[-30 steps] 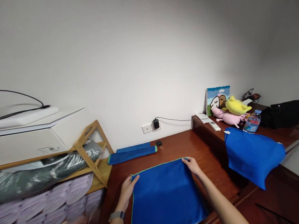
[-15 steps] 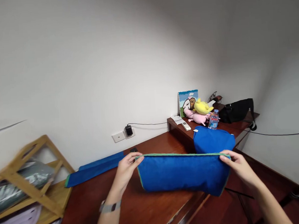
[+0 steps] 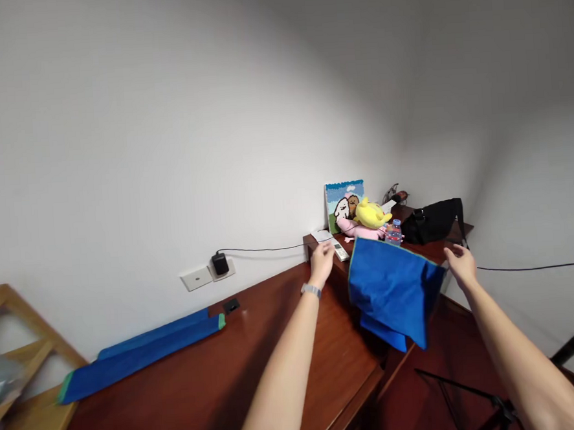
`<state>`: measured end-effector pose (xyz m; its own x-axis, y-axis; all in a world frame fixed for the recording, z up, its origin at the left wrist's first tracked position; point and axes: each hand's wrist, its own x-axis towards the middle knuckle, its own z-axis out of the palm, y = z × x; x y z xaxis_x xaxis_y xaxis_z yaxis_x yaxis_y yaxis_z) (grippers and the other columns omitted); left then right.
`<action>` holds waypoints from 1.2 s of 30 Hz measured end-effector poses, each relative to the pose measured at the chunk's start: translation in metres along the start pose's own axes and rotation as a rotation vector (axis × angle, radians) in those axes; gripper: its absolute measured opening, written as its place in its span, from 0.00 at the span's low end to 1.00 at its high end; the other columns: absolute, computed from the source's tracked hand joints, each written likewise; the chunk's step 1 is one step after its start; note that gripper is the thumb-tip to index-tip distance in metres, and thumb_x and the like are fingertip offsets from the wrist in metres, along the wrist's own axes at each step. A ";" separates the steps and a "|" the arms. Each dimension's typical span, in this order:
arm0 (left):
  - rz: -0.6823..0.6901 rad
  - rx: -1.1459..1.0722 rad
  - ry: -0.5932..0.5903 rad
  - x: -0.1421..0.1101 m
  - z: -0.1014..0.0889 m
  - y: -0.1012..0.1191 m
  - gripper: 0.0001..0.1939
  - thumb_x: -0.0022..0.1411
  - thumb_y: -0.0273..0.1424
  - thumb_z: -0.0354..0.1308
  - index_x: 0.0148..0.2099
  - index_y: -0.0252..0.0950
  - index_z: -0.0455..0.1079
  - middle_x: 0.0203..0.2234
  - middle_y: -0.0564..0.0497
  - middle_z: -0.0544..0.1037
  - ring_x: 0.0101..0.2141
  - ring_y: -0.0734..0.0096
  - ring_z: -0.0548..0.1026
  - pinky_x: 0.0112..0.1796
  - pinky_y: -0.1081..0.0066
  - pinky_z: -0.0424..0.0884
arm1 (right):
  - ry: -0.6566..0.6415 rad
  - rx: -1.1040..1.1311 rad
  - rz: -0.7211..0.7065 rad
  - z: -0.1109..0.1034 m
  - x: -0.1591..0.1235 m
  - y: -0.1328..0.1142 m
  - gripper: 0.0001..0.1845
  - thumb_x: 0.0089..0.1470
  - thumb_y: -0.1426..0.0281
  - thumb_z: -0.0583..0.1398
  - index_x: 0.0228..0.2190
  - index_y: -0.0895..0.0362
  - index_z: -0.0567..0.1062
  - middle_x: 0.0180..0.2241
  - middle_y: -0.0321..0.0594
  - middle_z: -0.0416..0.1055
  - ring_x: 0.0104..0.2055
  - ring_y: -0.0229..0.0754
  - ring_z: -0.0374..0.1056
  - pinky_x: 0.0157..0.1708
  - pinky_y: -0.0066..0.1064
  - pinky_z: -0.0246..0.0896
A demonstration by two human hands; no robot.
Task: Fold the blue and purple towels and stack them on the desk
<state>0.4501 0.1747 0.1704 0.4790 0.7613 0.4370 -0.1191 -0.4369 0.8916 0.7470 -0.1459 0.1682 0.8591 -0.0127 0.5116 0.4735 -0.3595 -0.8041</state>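
A blue towel with a thin green edge (image 3: 393,280) hangs over the front edge of the raised shelf. Below its hem, part of another blue towel (image 3: 384,331) shows; the rest is covered. My left hand (image 3: 322,263) is just left of the upper towel, beside a white remote control (image 3: 340,249), holding nothing, fingers loosely parted. On the other side, my right hand (image 3: 461,266) is close to the towel's right corner, its fingers curved and apart, with no fabric between them. Folded blue towels (image 3: 144,355) lie along the wall at the left of the desk.
The shelf carries a yellow plush toy (image 3: 372,214), a pink plush toy (image 3: 360,228), a bottle (image 3: 394,232), a dog picture (image 3: 344,202) and a black bag (image 3: 433,221). A cable runs from the charger (image 3: 219,263). A wooden rack (image 3: 33,360) stands left, tripod legs (image 3: 497,402) right.
The towel held stretched between both hands has moved right and away onto the shelf edge, over the other towel. Both hands have let go of it. The view has turned right.
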 end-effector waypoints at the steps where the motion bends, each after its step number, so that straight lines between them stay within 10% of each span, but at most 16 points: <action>1: 0.000 0.067 -0.005 -0.024 -0.011 -0.020 0.15 0.68 0.36 0.60 0.54 0.37 0.77 0.51 0.40 0.84 0.52 0.61 0.81 0.56 0.60 0.74 | -0.001 0.013 0.002 0.005 -0.016 0.009 0.34 0.53 0.46 0.60 0.46 0.62 0.81 0.42 0.59 0.81 0.42 0.54 0.76 0.46 0.44 0.70; 4: -0.054 0.304 0.039 -0.115 -0.076 -0.087 0.10 0.66 0.32 0.59 0.46 0.39 0.80 0.46 0.44 0.86 0.49 0.60 0.82 0.57 0.57 0.74 | -0.130 0.117 -0.064 0.013 -0.105 0.028 0.34 0.56 0.43 0.57 0.45 0.59 0.81 0.47 0.57 0.80 0.47 0.56 0.76 0.51 0.47 0.70; 10: -0.203 0.769 0.224 -0.279 -0.270 -0.173 0.14 0.62 0.32 0.55 0.45 0.40 0.81 0.49 0.42 0.85 0.55 0.52 0.80 0.62 0.49 0.70 | -0.576 0.300 -0.176 0.032 -0.372 0.027 0.26 0.61 0.44 0.59 0.39 0.51 0.85 0.42 0.48 0.83 0.45 0.54 0.80 0.47 0.39 0.77; 13: -0.256 0.949 0.279 -0.316 -0.360 -0.184 0.19 0.64 0.34 0.50 0.49 0.36 0.80 0.53 0.37 0.84 0.59 0.49 0.77 0.64 0.48 0.68 | -0.894 0.378 -0.323 0.061 -0.474 -0.005 0.22 0.65 0.48 0.58 0.38 0.47 0.85 0.40 0.45 0.83 0.43 0.52 0.80 0.45 0.37 0.78; 17: -0.305 1.110 0.293 -0.325 -0.442 -0.196 0.23 0.66 0.35 0.47 0.51 0.33 0.79 0.53 0.36 0.83 0.57 0.49 0.78 0.61 0.51 0.70 | -1.057 0.341 -0.399 0.117 -0.534 -0.058 0.21 0.68 0.55 0.53 0.39 0.47 0.84 0.42 0.46 0.82 0.47 0.53 0.78 0.52 0.43 0.74; 24: -0.285 1.254 0.293 -0.317 -0.474 -0.227 0.24 0.70 0.37 0.45 0.56 0.35 0.78 0.57 0.38 0.80 0.59 0.52 0.76 0.60 0.53 0.69 | -1.198 0.316 -0.462 0.219 -0.562 -0.120 0.17 0.64 0.63 0.54 0.38 0.51 0.83 0.41 0.46 0.81 0.47 0.51 0.77 0.54 0.41 0.69; 36: -0.284 1.426 0.281 -0.322 -0.471 -0.237 0.22 0.73 0.34 0.45 0.58 0.37 0.76 0.57 0.40 0.79 0.57 0.54 0.75 0.57 0.55 0.69 | -1.279 0.049 -0.040 0.440 -0.588 -0.246 0.05 0.52 0.65 0.66 0.30 0.54 0.79 0.36 0.47 0.82 0.48 0.54 0.78 0.48 0.36 0.68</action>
<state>-0.0861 0.2588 -0.1258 0.1403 0.8926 0.4286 0.9618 -0.2256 0.1550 0.2109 0.3603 -0.0674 0.4054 0.9090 -0.0965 0.4867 -0.3040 -0.8190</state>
